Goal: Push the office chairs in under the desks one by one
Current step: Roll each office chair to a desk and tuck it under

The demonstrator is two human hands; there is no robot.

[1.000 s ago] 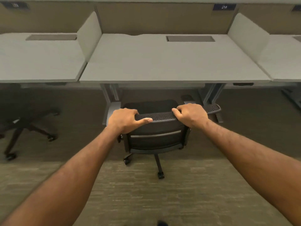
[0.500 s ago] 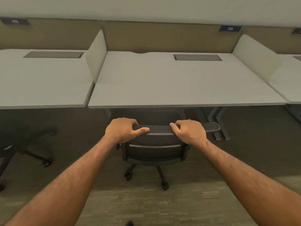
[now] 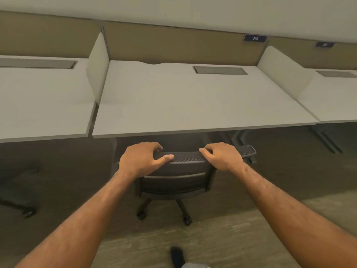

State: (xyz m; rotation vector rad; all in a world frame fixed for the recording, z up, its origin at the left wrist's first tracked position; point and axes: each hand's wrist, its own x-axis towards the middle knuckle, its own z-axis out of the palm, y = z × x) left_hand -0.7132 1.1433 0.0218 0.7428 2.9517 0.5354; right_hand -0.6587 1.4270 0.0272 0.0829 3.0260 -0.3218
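Grip: left hand and right hand clamped on chair backrest top.
Bench: at 12 o'clock, edge just beyond the knuckles.

Black mesh chair, pale grey desk, tan partition, grey-brown streaked carpet.

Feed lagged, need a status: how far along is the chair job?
Done: nothing visibly finished. In hand: left hand and right hand grip the black chair's backrest; its seat is under desk 214. Left: another chair's base stands out on the floor by the left desk.
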